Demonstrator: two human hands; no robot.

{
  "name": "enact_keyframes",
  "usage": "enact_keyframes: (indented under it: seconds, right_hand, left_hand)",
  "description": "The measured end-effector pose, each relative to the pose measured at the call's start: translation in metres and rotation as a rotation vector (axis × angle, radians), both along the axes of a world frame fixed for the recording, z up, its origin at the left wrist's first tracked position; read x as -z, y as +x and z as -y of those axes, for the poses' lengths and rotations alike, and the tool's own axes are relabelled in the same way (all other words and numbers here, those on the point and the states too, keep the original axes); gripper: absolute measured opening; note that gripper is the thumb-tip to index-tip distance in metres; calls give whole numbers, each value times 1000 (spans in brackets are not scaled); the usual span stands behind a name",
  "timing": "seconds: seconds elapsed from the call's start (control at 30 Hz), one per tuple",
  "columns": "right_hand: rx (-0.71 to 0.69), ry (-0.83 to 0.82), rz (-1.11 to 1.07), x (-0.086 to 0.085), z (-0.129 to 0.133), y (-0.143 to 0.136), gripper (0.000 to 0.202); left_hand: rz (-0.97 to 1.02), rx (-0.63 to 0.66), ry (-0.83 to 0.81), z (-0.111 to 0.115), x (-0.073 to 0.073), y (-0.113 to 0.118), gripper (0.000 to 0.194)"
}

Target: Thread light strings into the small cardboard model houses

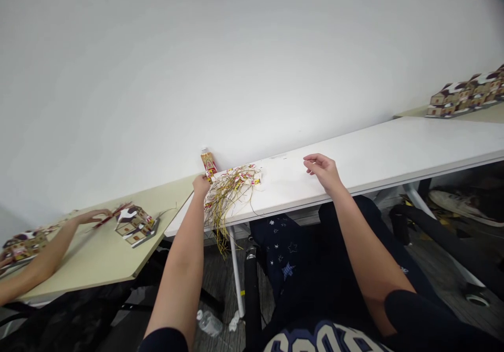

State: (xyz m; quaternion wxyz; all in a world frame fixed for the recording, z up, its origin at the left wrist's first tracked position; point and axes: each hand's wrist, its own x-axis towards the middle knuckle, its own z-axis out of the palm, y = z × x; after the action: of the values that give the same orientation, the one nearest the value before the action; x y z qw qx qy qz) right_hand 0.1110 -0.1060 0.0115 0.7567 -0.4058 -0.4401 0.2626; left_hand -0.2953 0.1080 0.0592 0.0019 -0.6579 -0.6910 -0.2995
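Note:
My left hand (201, 185) is at the left end of the white table, fingers closed on a small red, white and yellow piece (209, 176). Right beside it lies a heap of similar small pieces (252, 175) with long gold strings (226, 197), some hanging over the front edge. Just behind that hand, against the wall, a gold and red bottle (207, 158) with a white cap stands tilted in view. My right hand (323, 171) hovers over the white table (291, 184), fingers loosely curled and apart, holding nothing.
On the cream table (106, 257) at left stands a small model house (135, 226); a co-worker's hand (92, 216) reaches beside it. More model houses (466, 94) line the far right. A plastic bottle (210, 323) lies on the floor near a table leg.

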Motion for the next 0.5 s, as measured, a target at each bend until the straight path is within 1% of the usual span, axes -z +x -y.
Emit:
enact_keyframes:
  seconds: [0.1, 0.2, 0.3, 0.4, 0.43, 0.5]
  right_hand:
    - [-1, 1, -3, 1, 0, 0, 41]
    - [-1, -1, 0, 1, 1, 1, 41]
    - [6, -8, 23, 2, 1, 3, 42]
    - [19, -6, 34, 4, 0, 7, 43]
    - [25, -4, 34, 4, 0, 9, 43]
    - [37, -4, 24, 5, 1, 13, 44]
  left_hand:
    - [198, -13, 34, -4, -16, 23, 37]
    - [369, 57, 41, -7, -30, 52, 36]
    - [579, 151, 47, -3, -42, 81, 28]
    - [844, 274, 36, 8, -47, 105, 16]
    - [900, 306, 26, 12, -47, 112, 13]
    - [946, 360, 0, 19, -45, 124, 8]
